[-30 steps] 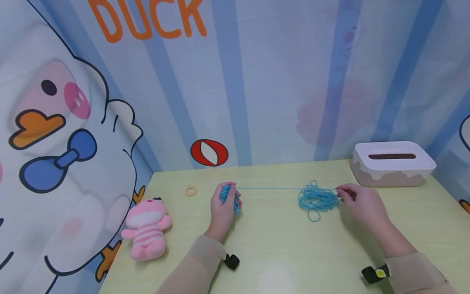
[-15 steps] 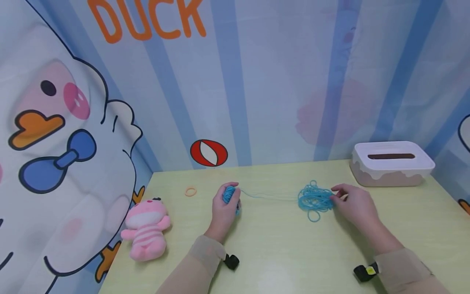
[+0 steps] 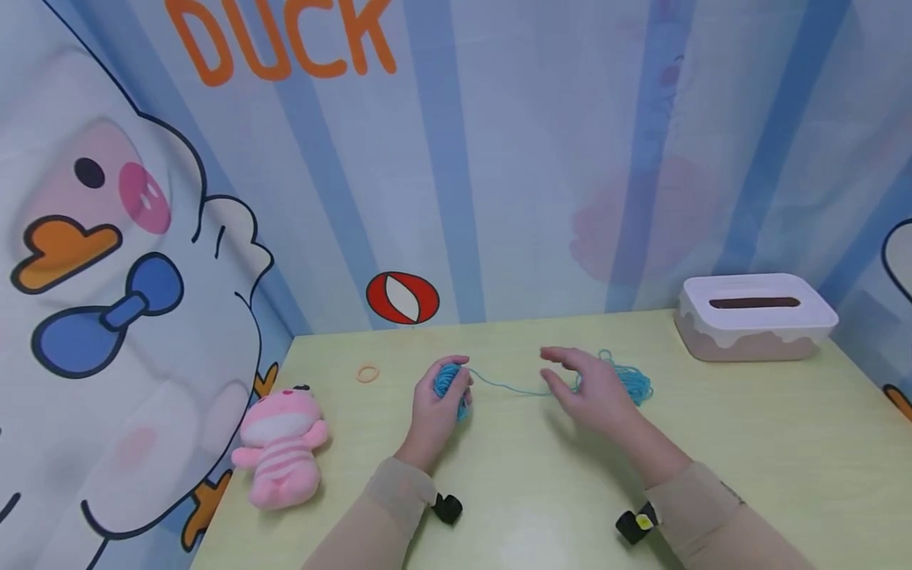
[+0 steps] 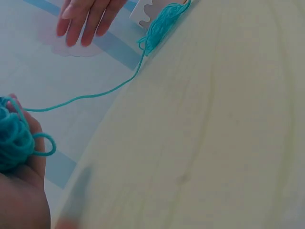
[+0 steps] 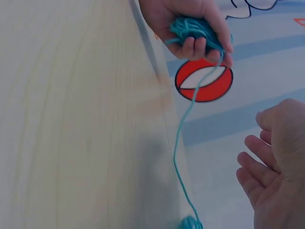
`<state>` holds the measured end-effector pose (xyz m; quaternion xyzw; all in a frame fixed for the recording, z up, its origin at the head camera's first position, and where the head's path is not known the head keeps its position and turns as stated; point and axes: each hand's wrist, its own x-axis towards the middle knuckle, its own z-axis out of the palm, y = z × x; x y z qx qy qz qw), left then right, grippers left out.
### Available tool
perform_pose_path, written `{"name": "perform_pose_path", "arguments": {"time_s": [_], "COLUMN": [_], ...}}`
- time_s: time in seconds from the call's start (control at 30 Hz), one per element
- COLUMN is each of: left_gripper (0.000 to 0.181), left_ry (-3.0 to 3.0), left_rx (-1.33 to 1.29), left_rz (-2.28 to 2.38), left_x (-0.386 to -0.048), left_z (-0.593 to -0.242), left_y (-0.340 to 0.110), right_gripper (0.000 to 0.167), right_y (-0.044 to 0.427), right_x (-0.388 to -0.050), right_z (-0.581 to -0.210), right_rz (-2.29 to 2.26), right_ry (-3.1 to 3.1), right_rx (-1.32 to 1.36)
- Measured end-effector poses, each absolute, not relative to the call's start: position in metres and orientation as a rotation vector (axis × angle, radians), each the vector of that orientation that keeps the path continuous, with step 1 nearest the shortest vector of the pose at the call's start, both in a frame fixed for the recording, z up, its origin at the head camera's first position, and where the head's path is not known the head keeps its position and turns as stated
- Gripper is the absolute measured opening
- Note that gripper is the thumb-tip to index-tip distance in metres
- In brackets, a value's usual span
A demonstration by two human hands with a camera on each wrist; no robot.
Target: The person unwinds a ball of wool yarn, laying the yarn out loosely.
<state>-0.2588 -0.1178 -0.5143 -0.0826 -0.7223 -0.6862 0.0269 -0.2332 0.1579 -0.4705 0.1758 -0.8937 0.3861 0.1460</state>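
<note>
Clerk: Item one, the left hand (image 3: 436, 408)?

Checker: Near the centre of the head frame; its fingers are curling round a wound ball of blue yarn (image 3: 446, 378), and it is gripping it. At the left edge of the left wrist view, a small loop is sticking out of the ball.

Clerk: Item two, the right hand (image 3: 602, 396)?

Checker: Right of centre; it is hovering with thumb and fingers parted and loosely bent.

Clerk: Further yarn?

Checker: One loose pile (image 3: 632, 383), lying on the pale table (image 3: 527, 475) at centre right, the right hand partly covering it. One slack strand (image 3: 507, 387) is joining ball and pile.

Clerk: Surroundings?

Checker: One pink striped plush toy (image 3: 281, 451) is lying at lower left. One thin orange ring (image 3: 367, 381) is lying left of centre. One slotted box (image 3: 755, 336), white over brown, is standing at the right. One printed blue backdrop (image 3: 527, 158) is filling the upper frame.
</note>
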Motion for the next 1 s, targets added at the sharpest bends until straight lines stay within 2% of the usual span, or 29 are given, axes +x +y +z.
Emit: {"name": "perform_pose_path", "arguments": {"time_s": [0.13, 0.3, 0.4, 0.5, 0.67, 0.9, 1.0], "left_gripper": [0.037, 0.037, 0.032, 0.032, 0.041, 0.025, 0.027], "left_ry": [-2.22, -2.169, -2.132, -2.129, -2.182, -2.147, -2.092], "left_rx": [-0.314, -0.401, -0.442, -0.436, -0.348, -0.309, -0.331], "left_rz": [-2.15, -2.179, -2.197, -2.191, -2.135, -2.185, -2.226], "left_x": [-0.259, -0.258, -0.257, -0.256, -0.256, -0.258, -0.259], "left_z": [-0.514, -0.513, -0.513, -0.513, -0.512, -0.513, -0.515], "left_y": [-0.118, -0.117, -0.116, -0.115, -0.115, -0.117, -0.118], "right_gripper": [0.051, 0.057, 0.053, 0.041, 0.023, 0.018, 0.017], "right_y": [0.121, 0.09, 0.079, 0.074, 0.08, 0.112, 0.131], "right_x": [-0.239, -0.248, -0.25, -0.249, -0.242, -0.233, -0.23], "right_z": [-0.471, -0.479, -0.486, -0.489, -0.482, -0.47, -0.465], "right_rz": [1.158, 1.244, 1.247, 1.214, 1.176, 1.158, 1.157], "right_ry": [-2.671, -2.721, -2.729, -2.71, -2.646, -2.561, -2.537], "right_rx": [0.637, 0.702, 0.68, 0.609, 0.478, 0.459, 0.438]}}
